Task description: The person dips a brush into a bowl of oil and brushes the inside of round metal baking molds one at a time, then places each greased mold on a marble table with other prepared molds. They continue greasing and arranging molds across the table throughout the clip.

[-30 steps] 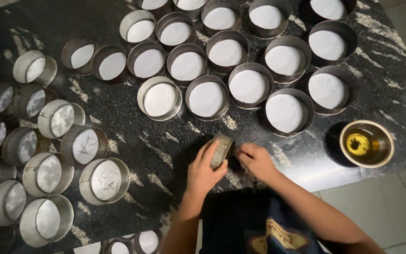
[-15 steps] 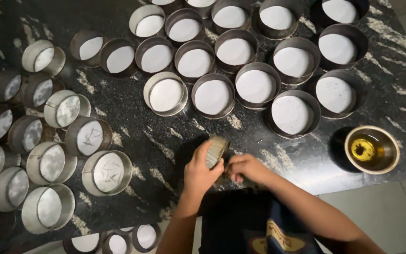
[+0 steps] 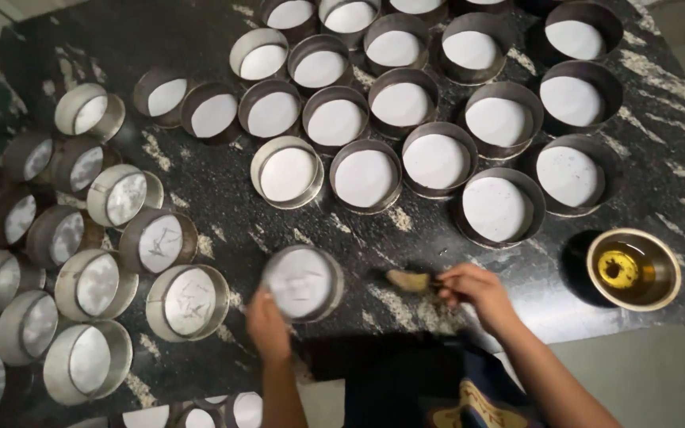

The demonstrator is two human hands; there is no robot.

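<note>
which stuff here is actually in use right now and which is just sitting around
In use:
- round tin tilted up by the left hand
- brush in the right hand
- bowl of yellow liquid near the right hand

Just sitting:
- paper-lined tins in rows on the dark counter
- tins on the left, some leaning on each other

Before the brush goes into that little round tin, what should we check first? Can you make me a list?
1. Left hand has the round tin at its rim: ok.
2. Right hand grips the brush by its handle: ok.
3. Brush head is close to the tin, apart from it: ok.
4. Paper circle lies flat in the tin: cannot tell, blurred.
5. Bowl of yellow liquid stands upright on the dark counter, near the right hand: ok.
6. Brush is wet enough: cannot tell.
</note>
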